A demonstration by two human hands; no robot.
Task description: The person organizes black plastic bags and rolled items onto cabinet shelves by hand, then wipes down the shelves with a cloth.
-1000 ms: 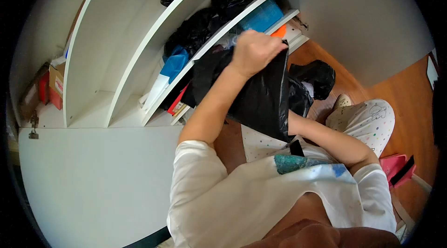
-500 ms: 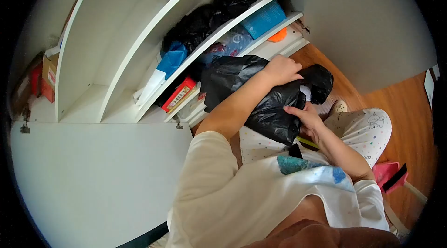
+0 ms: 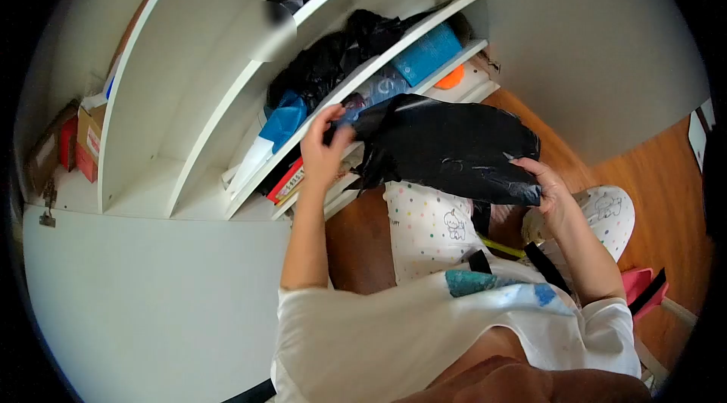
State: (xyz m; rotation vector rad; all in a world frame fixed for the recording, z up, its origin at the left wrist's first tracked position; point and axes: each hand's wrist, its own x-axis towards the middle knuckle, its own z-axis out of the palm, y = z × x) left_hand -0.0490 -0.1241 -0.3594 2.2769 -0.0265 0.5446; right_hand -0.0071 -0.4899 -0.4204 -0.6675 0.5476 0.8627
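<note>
A black plastic bag (image 3: 454,146) is spread lengthwise above my lap. My right hand (image 3: 550,189) grips its right end, thumb on top and the other fingers hidden underneath. Off the bag's left end, my left hand (image 3: 322,152) is raised beside the shelf edge, its blurred fingers apart and nothing visible in them. Behind that hand, a red box (image 3: 285,182) sits in the low compartment, partly covered.
A white shelf unit (image 3: 219,112) holds black bags (image 3: 322,62), a blue bag (image 3: 285,117), a blue box (image 3: 428,55) and an orange item (image 3: 451,77). A cabinet door (image 3: 151,297) lies open at left. A pink dustpan (image 3: 638,286) is on the wooden floor (image 3: 666,199) at right.
My left hand has left the top of the bag and moved left. The bundled bag is now stretched flatter and wider, while my right hand has shifted right, holding its end.
</note>
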